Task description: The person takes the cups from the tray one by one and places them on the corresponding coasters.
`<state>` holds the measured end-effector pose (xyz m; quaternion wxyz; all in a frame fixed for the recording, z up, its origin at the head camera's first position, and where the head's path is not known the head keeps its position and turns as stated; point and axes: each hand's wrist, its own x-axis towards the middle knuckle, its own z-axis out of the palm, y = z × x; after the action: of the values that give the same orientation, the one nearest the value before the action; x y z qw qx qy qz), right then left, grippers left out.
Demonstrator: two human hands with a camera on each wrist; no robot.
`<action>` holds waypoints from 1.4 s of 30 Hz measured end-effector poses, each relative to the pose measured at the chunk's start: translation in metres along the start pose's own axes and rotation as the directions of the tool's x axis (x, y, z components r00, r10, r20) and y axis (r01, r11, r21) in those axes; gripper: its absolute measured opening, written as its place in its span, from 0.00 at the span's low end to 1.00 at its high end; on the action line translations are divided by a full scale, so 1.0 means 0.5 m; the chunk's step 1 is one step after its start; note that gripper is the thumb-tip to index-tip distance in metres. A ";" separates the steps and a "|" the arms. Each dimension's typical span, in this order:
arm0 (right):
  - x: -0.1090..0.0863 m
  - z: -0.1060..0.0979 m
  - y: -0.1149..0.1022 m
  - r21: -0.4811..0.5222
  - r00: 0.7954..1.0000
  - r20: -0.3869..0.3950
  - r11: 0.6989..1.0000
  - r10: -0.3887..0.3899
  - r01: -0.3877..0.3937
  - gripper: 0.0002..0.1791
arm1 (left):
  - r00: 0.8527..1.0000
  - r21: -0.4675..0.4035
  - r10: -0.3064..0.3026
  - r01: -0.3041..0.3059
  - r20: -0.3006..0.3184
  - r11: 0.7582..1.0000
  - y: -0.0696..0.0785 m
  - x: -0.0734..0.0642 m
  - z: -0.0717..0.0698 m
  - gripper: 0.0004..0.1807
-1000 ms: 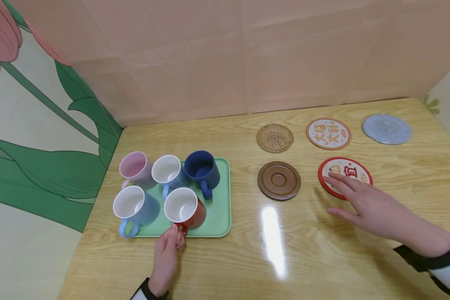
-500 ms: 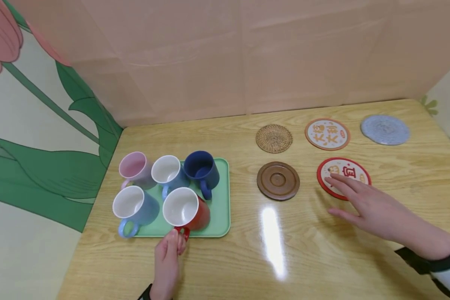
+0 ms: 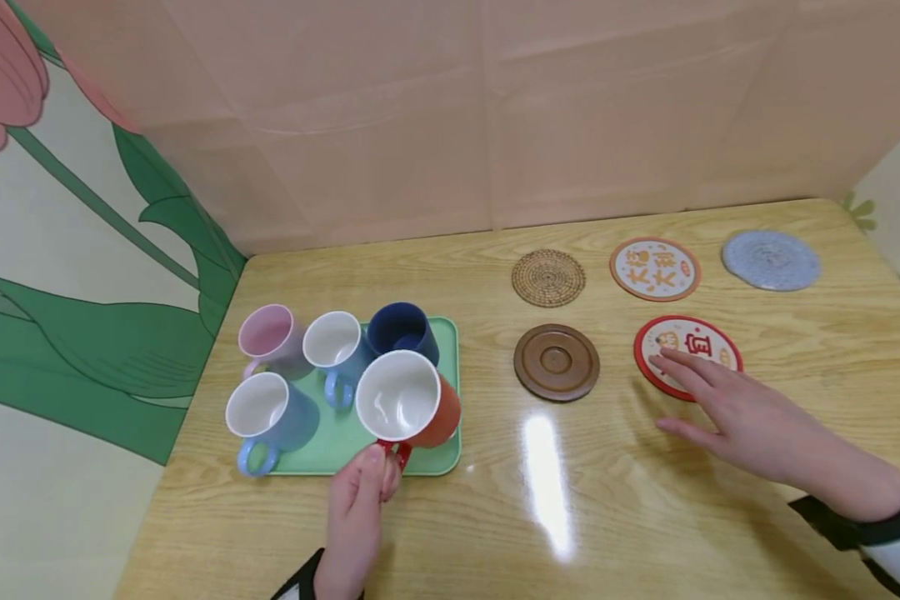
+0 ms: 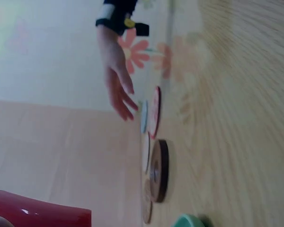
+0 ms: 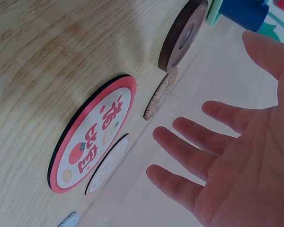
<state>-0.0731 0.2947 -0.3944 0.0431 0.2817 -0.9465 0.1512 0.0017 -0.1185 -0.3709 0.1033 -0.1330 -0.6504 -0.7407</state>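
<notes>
My left hand [image 3: 362, 492] grips the handle of a red mug [image 3: 438, 412] with a white inside. The mug is lifted and slightly tilted over the right part of the green tray [image 3: 330, 454]; it partly covers the dark blue mug [image 3: 403, 329]. In the left wrist view the red mug [image 4: 42, 210] shows at the lower left, with a fingertip on it. My right hand [image 3: 750, 417] hovers with loosely extended fingers by the red-rimmed round coaster [image 3: 690, 383], holding nothing. The right wrist view shows that hand [image 5: 241, 161] above the red-rimmed coaster [image 5: 68, 182].
On and beside the tray stand a pink mug [image 3: 270, 333], a small light blue mug [image 3: 337, 346] and a larger one [image 3: 296, 417]. A brown wooden coaster [image 3: 557, 362], woven coaster [image 3: 548, 277], orange-rimmed coaster [image 3: 656, 268] and grey-blue coaster [image 3: 771, 260] lie to the right. A pinkish backdrop [image 3: 487, 117] stands behind.
The left hand has lifted the red mug from the tray and moved it right and upward in the head view. The right hand stays nearly where it was.
</notes>
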 end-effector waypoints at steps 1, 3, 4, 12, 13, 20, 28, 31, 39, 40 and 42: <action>0.001 0.000 0.000 0.000 1.000 -0.001 1.000 -0.002 0.002 0.44 | 1.000 -0.008 -0.007 0.007 0.013 1.000 0.000 0.007 0.010 0.20; 0.002 0.000 -0.001 0.000 1.000 -0.006 1.000 -0.009 0.009 0.44 | 0.999 -0.007 -0.036 0.036 0.025 0.999 -0.001 0.024 0.031 0.20; 0.003 0.000 -0.001 0.000 1.000 -0.008 1.000 -0.011 0.011 0.44 | 0.998 -0.006 -0.046 0.046 0.031 0.999 -0.004 0.033 0.041 0.21; 0.007 0.000 -0.003 0.008 1.000 -0.004 1.000 -0.014 0.014 0.43 | 0.976 0.010 -0.214 0.213 0.038 0.977 -0.047 0.104 0.122 0.21; 0.007 0.001 -0.002 0.008 1.000 -0.004 1.000 -0.016 0.016 0.43 | 0.974 0.019 -0.225 0.224 0.038 0.974 -0.052 0.113 0.131 0.21; 0.004 0.003 0.001 0.008 1.000 0.005 1.000 0.001 -0.001 0.44 | 0.957 0.051 -0.289 0.289 0.006 0.956 -0.077 0.186 0.205 0.21; 0.005 0.000 0.001 0.012 1.000 0.006 1.000 0.007 -0.007 0.45 | 0.972 0.092 -0.207 0.217 -0.110 0.972 -0.121 0.261 0.292 0.20; 0.003 -0.001 0.002 0.018 1.000 0.007 1.000 0.014 -0.014 0.44 | 0.969 0.141 -0.186 0.209 -0.162 0.968 -0.142 0.287 0.320 0.20; -0.001 0.000 0.009 0.026 1.000 0.006 1.000 0.015 -0.015 0.43 | 0.937 0.167 -0.201 0.255 -0.287 0.952 -0.176 0.354 0.370 0.19; -0.001 0.001 0.010 0.024 1.000 0.003 1.000 0.014 -0.014 0.43 | 0.934 0.177 -0.192 0.252 -0.301 0.951 -0.181 0.361 0.374 0.18; -0.002 0.002 0.010 0.020 1.000 -0.002 1.000 0.012 -0.012 0.43 | 0.929 0.197 -0.189 0.259 -0.318 0.946 -0.192 0.371 0.381 0.18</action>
<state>-0.0749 0.2991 -0.3967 0.0402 0.2762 -0.9466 0.1613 -0.1928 0.0865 -0.3766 0.1283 0.0676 -0.7217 -0.6768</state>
